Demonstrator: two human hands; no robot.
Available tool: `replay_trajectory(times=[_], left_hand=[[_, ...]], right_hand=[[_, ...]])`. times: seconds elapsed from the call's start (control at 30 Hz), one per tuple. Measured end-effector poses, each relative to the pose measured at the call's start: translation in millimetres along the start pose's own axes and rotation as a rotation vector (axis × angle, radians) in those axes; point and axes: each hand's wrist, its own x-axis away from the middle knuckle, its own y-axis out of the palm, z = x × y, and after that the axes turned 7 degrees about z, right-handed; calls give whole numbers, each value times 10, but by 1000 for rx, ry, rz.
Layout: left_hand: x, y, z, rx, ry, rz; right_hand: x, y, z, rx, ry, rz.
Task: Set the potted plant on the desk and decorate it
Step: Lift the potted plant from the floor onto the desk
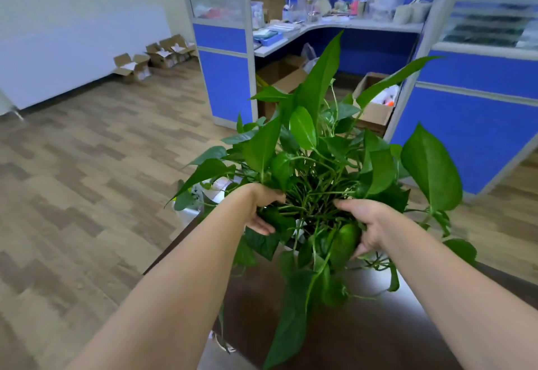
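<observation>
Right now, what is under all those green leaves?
Under the leaves you can see thin green stems and a dark desk. Both hands, left and right, reach in. The pot is mostly covered.

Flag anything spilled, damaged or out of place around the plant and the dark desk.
Nothing looks spilled or broken. The potted plant sits between the left hand and right hand over the dark desk; its pot is hidden by leaves, so tilt cannot be judged. Open cardboard boxes lie along the far wall.

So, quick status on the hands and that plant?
Left hand, right hand: both gripping potted plant through the leaves. Plant over dark desk. Pot hidden by foliage.
</observation>
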Motion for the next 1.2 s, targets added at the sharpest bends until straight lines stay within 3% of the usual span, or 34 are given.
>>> replay_trajectory(times=[0.4,0.6,0.87,1.2], left_hand=[[-1070,-1741,60,-165,88,-121],[-1556,-2275,199,-195,92,-179],[-2162,-2565,535,-170,47,-175],[-3663,-2455,693,-212,-16,-169]], right_hand=[[-231,1729,-715,-181,72,127],[-321,2242,-1087,-218,107,168],[-824,2553,-1612,-207,128,158],[-2013,2896,-1968,-251,180,158]])
